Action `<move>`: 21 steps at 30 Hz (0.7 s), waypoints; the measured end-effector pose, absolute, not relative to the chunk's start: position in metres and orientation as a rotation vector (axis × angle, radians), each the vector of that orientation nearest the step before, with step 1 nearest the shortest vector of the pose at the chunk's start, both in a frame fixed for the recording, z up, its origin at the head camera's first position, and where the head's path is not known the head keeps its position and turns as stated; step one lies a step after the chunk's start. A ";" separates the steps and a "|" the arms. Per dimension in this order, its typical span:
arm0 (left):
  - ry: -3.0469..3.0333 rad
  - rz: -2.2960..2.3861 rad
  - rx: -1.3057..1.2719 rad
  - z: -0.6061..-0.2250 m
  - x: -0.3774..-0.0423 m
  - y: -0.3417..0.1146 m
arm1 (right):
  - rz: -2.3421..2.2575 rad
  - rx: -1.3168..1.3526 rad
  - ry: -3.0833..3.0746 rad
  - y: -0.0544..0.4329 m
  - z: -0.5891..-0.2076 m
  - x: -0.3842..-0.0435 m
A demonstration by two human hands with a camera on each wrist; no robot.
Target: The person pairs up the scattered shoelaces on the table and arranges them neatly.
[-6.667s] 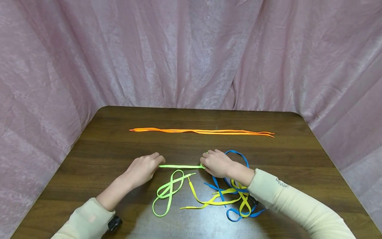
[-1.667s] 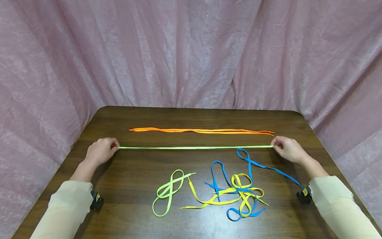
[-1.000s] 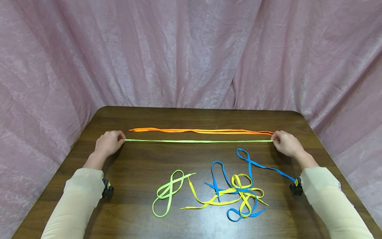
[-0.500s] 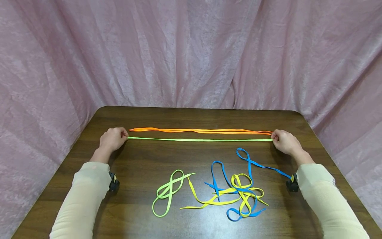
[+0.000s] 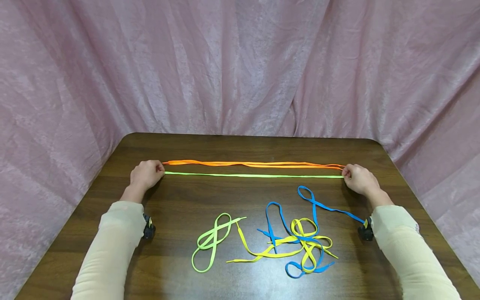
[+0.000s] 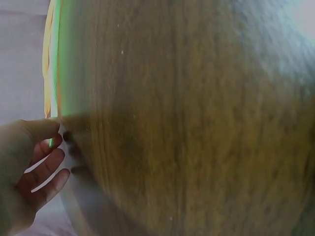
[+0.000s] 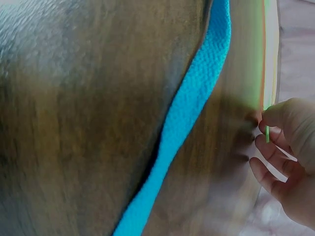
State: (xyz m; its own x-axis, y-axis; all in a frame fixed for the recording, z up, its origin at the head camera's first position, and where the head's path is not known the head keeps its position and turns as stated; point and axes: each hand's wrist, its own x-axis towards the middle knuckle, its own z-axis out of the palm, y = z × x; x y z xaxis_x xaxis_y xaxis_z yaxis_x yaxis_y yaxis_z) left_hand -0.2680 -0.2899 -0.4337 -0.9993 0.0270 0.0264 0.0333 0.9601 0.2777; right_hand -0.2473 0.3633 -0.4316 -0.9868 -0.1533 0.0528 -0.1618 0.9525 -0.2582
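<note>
A light green shoelace [image 5: 255,176] is stretched in a nearly straight line between two hands. Its left end is pinched between the thumb and finger of my left hand [image 5: 147,174], while my right hand [image 5: 361,180] pinches the other end. In the right wrist view a short green tip [image 7: 267,133] pokes out below the thumb. Just behind the lace, almost parallel, lie orange shoelaces [image 5: 217,163]; both hands are close to their ends. Whether the green lace touches the tabletop along its length I cannot tell.
Nearer the front, a second light green shoelace [image 5: 215,235] lies in loops. To its right, yellow shoelaces [image 5: 279,255] and blue shoelaces [image 5: 314,208] are tangled together, with a blue strand running to the right wrist camera [image 5: 365,229]. Pink curtains [image 5: 240,66] surround the wooden table [image 5: 180,204].
The hands have spread from close together, drawing the green lace straight, and carried it away from me towards the orange laces. Lately the left hand has shifted slightly right.
</note>
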 end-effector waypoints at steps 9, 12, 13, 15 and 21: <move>-3.102 -0.426 -0.031 -0.435 -0.270 -0.286 | 0.404 0.250 -3.057 0.360 -0.434 -0.248; -3.103 -0.422 -0.042 -0.434 -0.270 -0.285 | 0.402 0.243 -3.051 0.360 -0.434 -0.247; -3.103 -0.421 -0.042 -0.433 -0.270 -0.285 | 0.402 0.239 -3.051 0.359 -0.434 -0.247; -3.104 -0.424 -0.037 -0.433 -0.270 -0.285 | 0.403 0.231 -3.054 0.359 -0.434 -0.247; -3.108 -0.435 -0.024 -0.433 -0.271 -0.284 | 0.402 0.213 -3.053 0.359 -0.434 -0.246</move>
